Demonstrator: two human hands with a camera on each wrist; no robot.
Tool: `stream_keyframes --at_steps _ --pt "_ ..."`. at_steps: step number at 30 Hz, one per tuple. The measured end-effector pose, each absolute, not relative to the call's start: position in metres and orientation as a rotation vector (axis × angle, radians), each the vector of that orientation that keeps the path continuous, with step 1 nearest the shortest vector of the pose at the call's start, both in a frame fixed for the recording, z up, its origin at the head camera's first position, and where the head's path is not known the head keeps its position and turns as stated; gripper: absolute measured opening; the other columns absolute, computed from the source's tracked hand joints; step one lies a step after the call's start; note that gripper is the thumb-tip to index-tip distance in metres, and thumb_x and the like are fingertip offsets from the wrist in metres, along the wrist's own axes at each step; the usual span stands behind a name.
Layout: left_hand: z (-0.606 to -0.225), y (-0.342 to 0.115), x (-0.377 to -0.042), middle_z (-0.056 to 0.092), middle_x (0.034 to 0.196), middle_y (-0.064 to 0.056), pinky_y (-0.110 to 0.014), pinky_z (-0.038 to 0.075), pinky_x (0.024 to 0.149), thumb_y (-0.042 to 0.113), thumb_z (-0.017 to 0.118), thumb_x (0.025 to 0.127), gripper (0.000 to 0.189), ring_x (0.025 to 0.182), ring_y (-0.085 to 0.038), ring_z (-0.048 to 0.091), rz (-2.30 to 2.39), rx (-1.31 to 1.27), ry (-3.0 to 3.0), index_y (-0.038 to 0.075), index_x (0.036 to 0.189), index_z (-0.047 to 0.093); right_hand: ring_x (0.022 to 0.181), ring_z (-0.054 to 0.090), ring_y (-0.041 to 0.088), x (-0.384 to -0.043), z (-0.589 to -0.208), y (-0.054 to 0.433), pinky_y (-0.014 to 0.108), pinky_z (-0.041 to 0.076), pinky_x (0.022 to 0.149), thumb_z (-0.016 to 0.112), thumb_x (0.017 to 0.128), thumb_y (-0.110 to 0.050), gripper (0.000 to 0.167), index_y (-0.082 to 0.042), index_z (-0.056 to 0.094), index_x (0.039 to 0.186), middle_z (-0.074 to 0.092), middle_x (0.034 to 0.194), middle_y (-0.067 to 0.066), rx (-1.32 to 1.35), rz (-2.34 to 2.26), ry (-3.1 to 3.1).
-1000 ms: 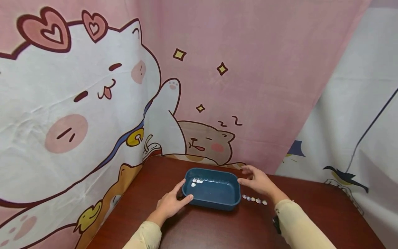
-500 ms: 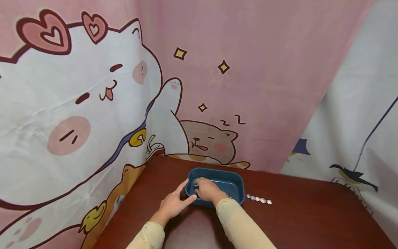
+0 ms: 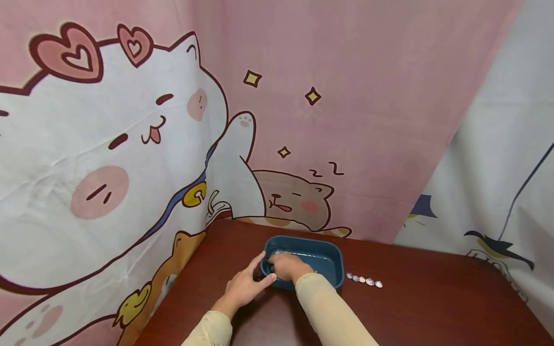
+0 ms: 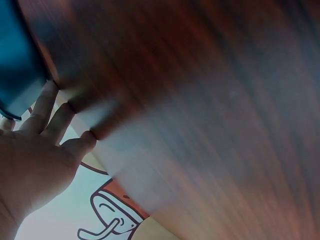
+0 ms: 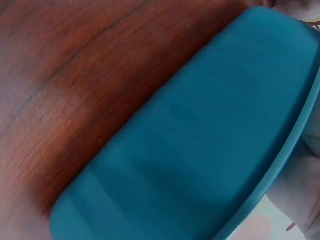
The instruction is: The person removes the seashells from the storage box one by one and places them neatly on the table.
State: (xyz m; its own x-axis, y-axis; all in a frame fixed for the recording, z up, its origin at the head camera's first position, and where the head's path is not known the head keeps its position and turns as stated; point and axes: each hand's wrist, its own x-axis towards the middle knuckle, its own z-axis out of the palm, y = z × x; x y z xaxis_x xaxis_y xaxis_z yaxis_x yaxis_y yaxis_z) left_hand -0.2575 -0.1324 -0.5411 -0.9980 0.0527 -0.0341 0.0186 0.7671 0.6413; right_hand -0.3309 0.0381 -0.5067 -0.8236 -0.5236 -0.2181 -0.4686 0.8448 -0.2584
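Note:
A dark blue rectangular tub [image 3: 318, 243] stands on the table in the head view. My left hand [image 3: 243, 289] is at its near left corner, thumb and fingers spread; in the left wrist view the fingers of the left hand [image 4: 45, 145] are nearly straight, one reaching the tub's wall [image 4: 20, 60]. Inside the tub's left end, my right hand [image 3: 286, 265] points its bent fingers down at the bottom. That hand hides most of the small white shells there, and I cannot tell whether it pinches one. The right wrist view mostly shows the tub's outer wall [image 5: 185, 130].
Right of the tub, several small pale and purplish shells [image 3: 362, 279] lie in a row on the reddish-brown table [image 3: 424, 298]. A pink and white cartoon curtain [image 3: 368, 120] hangs along the table's back and left sides.
My right hand has gone from beside the tub's right end into its left end, over the white shells. The left hand has stayed at the tub's corner; the view has shifted slightly.

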Motion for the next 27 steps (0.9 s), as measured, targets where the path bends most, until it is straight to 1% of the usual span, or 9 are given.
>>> stream_keyframes --at_steps 5,10,13,17,20,24,26,27 --pt "-0.541 -0.133 -0.258 0.059 0.159 -0.009 -0.076 0.047 0.094 0.079 0.06 0.093 0.084 0.133 -0.043 0.064 1.061 0.052 2.912 0.046 0.166 0.034 0.132 0.066 0.026 -0.331 -0.508 0.043 0.05 0.051 0.114 0.062 0.108 -0.021 0.028 -0.019 0.076 0.133 0.073 0.137 0.004 -0.761 -0.295 2.781" --pt "-0.538 -0.136 -0.257 0.059 0.159 -0.009 -0.075 0.047 0.093 0.076 0.062 0.094 0.083 0.133 -0.043 0.064 1.056 0.049 2.923 0.045 0.166 0.034 0.125 0.067 0.028 -0.335 -0.512 0.043 0.05 0.055 0.109 0.062 0.108 -0.018 0.025 -0.02 0.08 0.126 0.077 0.129 0.001 -0.879 -0.247 2.89" --pt "-0.538 -0.135 -0.256 0.058 0.16 -0.009 -0.076 0.046 0.094 0.077 0.061 0.094 0.084 0.134 -0.043 0.063 1.056 0.053 2.914 0.045 0.166 0.033 0.128 0.066 0.029 -0.335 -0.512 0.041 0.05 0.054 0.111 0.056 0.111 -0.019 0.028 -0.018 0.078 0.129 0.075 0.133 0.003 -0.844 -0.255 2.889" --pt "-0.542 -0.132 -0.257 0.057 0.161 -0.008 -0.077 0.045 0.095 0.077 0.06 0.094 0.084 0.135 -0.043 0.062 1.058 0.06 2.91 0.045 0.166 0.033 0.131 0.065 0.028 -0.332 -0.51 0.042 0.052 0.052 0.114 0.05 0.112 -0.019 0.032 -0.016 0.076 0.131 0.072 0.137 0.007 -0.689 -0.355 2.843" --pt "-0.545 -0.132 -0.258 0.056 0.161 -0.008 -0.075 0.046 0.095 0.079 0.06 0.094 0.085 0.135 -0.042 0.063 1.051 0.06 2.916 0.044 0.166 0.034 0.125 0.069 0.028 -0.332 -0.512 0.045 0.05 0.054 0.111 0.051 0.112 -0.014 0.032 -0.014 0.078 0.128 0.074 0.132 0.008 -0.74 -0.352 2.897" --pt "-0.543 -0.132 -0.258 0.056 0.161 -0.009 -0.075 0.046 0.096 0.08 0.059 0.093 0.085 0.135 -0.042 0.062 1.055 0.061 2.912 0.044 0.166 0.034 0.12 0.069 0.028 -0.335 -0.516 0.045 0.046 0.057 0.107 0.051 0.111 -0.011 0.031 -0.01 0.079 0.126 0.074 0.125 0.009 -0.854 -0.167 3.019" --pt "-0.542 -0.131 -0.259 0.056 0.161 -0.009 -0.077 0.045 0.097 0.078 0.06 0.094 0.084 0.136 -0.044 0.061 1.064 0.066 2.908 0.044 0.166 0.034 0.122 0.068 0.029 -0.337 -0.519 0.045 0.046 0.056 0.108 0.05 0.112 -0.012 0.032 -0.008 0.077 0.128 0.074 0.127 0.01 -0.837 -0.144 3.027" --pt "-0.542 -0.131 -0.259 0.056 0.161 -0.009 -0.078 0.044 0.098 0.077 0.06 0.094 0.083 0.137 -0.044 0.061 1.067 0.067 2.905 0.044 0.166 0.034 0.125 0.067 0.03 -0.337 -0.52 0.046 0.048 0.055 0.11 0.049 0.113 -0.014 0.033 -0.007 0.076 0.13 0.074 0.13 0.011 -0.784 -0.21 3.011"
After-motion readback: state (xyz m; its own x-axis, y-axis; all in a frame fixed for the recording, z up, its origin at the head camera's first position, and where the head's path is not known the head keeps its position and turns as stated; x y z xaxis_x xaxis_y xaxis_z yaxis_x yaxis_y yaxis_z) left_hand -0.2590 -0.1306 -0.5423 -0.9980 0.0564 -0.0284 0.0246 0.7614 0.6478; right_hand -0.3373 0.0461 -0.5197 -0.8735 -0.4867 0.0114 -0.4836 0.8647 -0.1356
